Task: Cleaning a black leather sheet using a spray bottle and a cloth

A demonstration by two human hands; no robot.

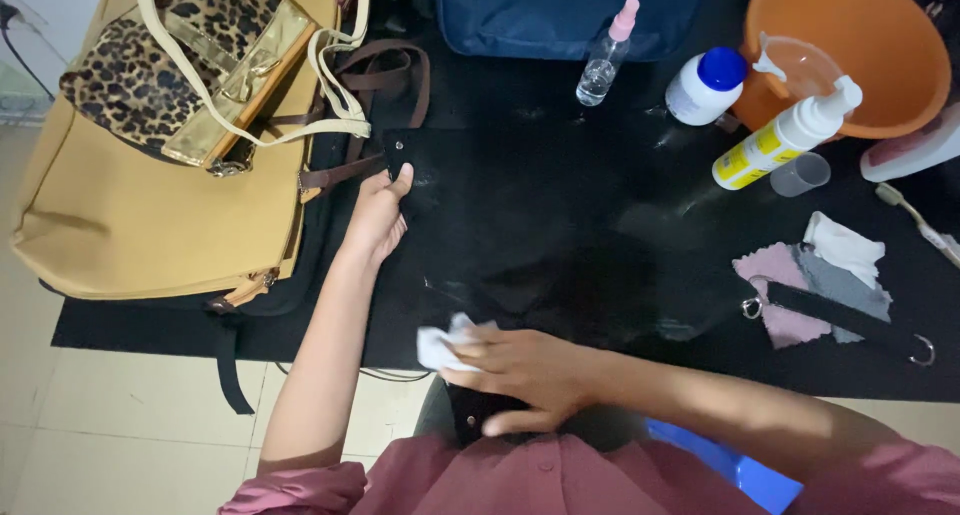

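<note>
Nearest you, your pink sleeves frame the bottom edge, with a blue object [735, 465] showing just beneath your right forearm. Your right hand [525, 375] lies at the near edge of the black bag [540, 235], its fingers [470, 360] closed together on a small white cloth [440, 343] pressed against the bag's surface. The bag rests flat in the middle of the black mat [150, 320] that covers the work surface; whether this is a desk or the floor cannot be told. Pale tiles [100, 425] show at near left, beyond the mat's edge.

Farther out, your left hand [378, 220] grips the bag's far left corner, thumb on top and fingers clamped on the edge by a rivet. To the right, pink, grey and white cloths [810, 275] lie in a small pile, crossed by a black strap with metal hooks [840, 315].

At far left, a tan bag [130, 215] carries a leopard-print purse [170, 65] with gold trim. At far centre stand a navy bag [560, 10] and a clear spray bottle with a pink cap [605, 60]. At far right, a white jar with a blue lid [705, 85], a white and yellow pump bottle [780, 140] and a small clear cup [800, 173] lie near an orange basin [860, 45].
</note>
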